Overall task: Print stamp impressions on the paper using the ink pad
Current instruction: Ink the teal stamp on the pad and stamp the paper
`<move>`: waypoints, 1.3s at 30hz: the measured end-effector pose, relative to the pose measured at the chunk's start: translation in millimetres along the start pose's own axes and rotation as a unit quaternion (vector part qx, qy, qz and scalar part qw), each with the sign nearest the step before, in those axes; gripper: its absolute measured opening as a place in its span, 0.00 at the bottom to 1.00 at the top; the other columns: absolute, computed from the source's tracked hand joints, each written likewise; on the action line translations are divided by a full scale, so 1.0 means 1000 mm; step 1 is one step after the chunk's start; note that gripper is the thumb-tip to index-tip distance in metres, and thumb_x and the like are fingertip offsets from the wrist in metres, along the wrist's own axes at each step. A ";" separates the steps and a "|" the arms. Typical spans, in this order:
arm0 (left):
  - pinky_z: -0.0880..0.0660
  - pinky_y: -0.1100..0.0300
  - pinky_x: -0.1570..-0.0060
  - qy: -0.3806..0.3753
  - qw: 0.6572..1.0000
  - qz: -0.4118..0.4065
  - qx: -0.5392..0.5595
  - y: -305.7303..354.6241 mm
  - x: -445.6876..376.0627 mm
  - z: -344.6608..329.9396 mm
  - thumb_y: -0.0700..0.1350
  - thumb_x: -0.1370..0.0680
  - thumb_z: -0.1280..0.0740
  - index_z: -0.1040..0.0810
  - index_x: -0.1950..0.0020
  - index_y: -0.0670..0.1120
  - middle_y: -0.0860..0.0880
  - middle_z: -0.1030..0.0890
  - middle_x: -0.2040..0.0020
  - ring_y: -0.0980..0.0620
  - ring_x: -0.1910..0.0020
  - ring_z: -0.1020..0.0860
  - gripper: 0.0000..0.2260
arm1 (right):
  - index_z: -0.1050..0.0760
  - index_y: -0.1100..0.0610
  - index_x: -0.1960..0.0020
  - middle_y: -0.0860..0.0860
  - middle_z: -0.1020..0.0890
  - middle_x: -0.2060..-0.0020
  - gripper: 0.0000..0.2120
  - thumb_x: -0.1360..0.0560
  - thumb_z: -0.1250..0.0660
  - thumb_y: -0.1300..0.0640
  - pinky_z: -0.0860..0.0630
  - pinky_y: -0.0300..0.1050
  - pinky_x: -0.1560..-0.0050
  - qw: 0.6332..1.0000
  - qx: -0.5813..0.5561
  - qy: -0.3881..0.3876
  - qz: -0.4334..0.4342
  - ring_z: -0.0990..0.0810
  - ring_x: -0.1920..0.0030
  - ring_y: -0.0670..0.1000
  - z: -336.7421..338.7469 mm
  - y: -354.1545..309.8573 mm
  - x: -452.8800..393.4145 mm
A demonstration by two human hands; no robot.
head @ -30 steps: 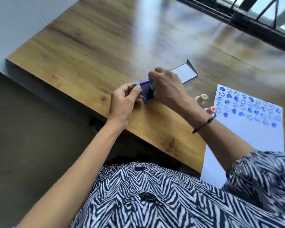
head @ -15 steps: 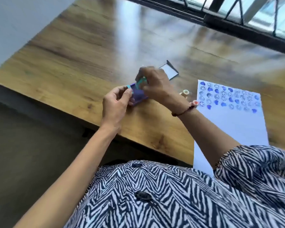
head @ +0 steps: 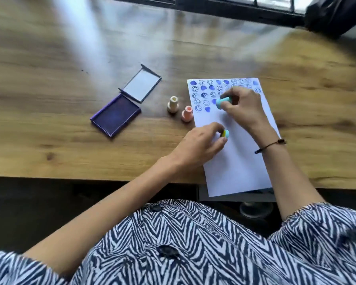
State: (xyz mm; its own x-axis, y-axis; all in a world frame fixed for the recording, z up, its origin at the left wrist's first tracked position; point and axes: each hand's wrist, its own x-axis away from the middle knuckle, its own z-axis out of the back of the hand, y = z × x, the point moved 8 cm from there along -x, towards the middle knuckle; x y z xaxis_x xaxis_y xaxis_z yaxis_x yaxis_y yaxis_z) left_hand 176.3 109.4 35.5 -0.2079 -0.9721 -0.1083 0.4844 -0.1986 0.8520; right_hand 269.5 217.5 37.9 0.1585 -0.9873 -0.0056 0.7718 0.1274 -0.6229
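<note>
Right hand (head: 242,108) pinches light, rigid stamp (head: 223,102) by its barrel over paper (head: 238,161); left hand (head: 201,147) pinches cap (head: 225,134)

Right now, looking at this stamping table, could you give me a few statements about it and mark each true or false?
1. The ink pad lies open, its lid folded back on the wooden table. True.
2. The right hand holds a pink stamp. False: the stamp in its grip is a blue stamp, over the paper.
3. The cream stamp and the pink stamp stand on the table between the ink pad and the paper. True.
4. The paper is printed from top to bottom. False: blue impressions fill only its far end; the near part is blank.
5. The left hand is empty. False: it pinches a small blue and yellow piece.
</note>
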 end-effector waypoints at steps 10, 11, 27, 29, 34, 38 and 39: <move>0.28 0.45 0.51 -0.013 0.997 0.019 -0.068 -0.010 -0.005 -0.003 0.45 0.24 0.38 0.26 0.48 0.38 0.37 0.19 0.52 0.37 0.52 0.22 0.12 | 0.21 0.63 0.54 0.62 0.18 0.54 0.08 0.31 0.35 0.63 0.29 0.47 0.51 0.984 0.149 -0.017 0.093 0.22 0.51 0.60 -0.010 -0.018 -0.004; 0.28 0.46 0.51 -0.012 0.997 0.020 -0.069 -0.010 -0.006 -0.003 0.46 0.24 0.38 0.26 0.48 0.38 0.37 0.19 0.52 0.37 0.52 0.22 0.11 | 0.22 0.63 0.54 0.62 0.18 0.54 0.08 0.31 0.35 0.63 0.29 0.47 0.50 0.983 0.156 -0.023 0.095 0.22 0.51 0.60 -0.011 -0.018 -0.005; 0.27 0.47 0.50 -0.003 0.998 0.025 -0.063 -0.013 -0.010 0.000 0.47 0.25 0.37 0.25 0.47 0.40 0.40 0.18 0.50 0.38 0.50 0.22 0.12 | 0.28 0.65 0.52 0.65 0.24 0.53 0.06 0.28 0.40 0.67 0.27 0.54 0.58 0.952 0.277 -0.033 0.124 0.23 0.55 0.65 -0.027 -0.030 -0.004; 0.27 0.47 0.51 -0.005 0.997 0.024 -0.067 -0.012 -0.011 0.000 0.47 0.25 0.37 0.25 0.47 0.40 0.40 0.18 0.51 0.38 0.51 0.22 0.12 | 0.27 0.65 0.52 0.65 0.24 0.53 0.06 0.28 0.39 0.66 0.27 0.53 0.58 0.955 0.268 -0.035 0.126 0.23 0.55 0.65 -0.027 -0.028 -0.004; 0.27 0.47 0.53 -0.007 0.997 0.017 -0.075 -0.009 -0.010 0.001 0.47 0.25 0.37 0.25 0.49 0.39 0.39 0.18 0.53 0.38 0.53 0.22 0.11 | 0.27 0.64 0.53 0.63 0.24 0.55 0.05 0.29 0.38 0.66 0.27 0.52 0.59 0.959 0.254 -0.034 0.123 0.23 0.57 0.64 -0.026 -0.025 -0.004; 0.28 0.46 0.54 -0.015 0.996 0.011 -0.088 -0.008 -0.010 0.001 0.47 0.25 0.37 0.25 0.50 0.39 0.39 0.18 0.54 0.39 0.54 0.23 0.12 | 0.25 0.62 0.52 0.61 0.22 0.53 0.07 0.30 0.36 0.65 0.26 0.52 0.56 0.968 0.222 -0.042 0.108 0.23 0.54 0.63 -0.025 -0.022 -0.005; 0.28 0.46 0.54 -0.016 0.996 0.010 -0.091 -0.009 -0.010 0.000 0.47 0.25 0.37 0.25 0.50 0.39 0.39 0.18 0.54 0.39 0.54 0.23 0.12 | 0.24 0.61 0.52 0.61 0.21 0.52 0.08 0.30 0.35 0.64 0.27 0.50 0.54 0.974 0.198 -0.049 0.098 0.23 0.52 0.62 -0.023 -0.020 -0.006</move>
State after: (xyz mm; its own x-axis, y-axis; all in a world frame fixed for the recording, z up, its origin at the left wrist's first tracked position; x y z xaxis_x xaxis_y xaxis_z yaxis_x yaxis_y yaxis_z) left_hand 174.0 121.3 29.4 -0.2226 -0.9721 -0.0737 0.6342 -0.2019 0.7463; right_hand 239.2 219.2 32.2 0.3691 -0.9293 -0.0069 0.8952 0.3575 -0.2661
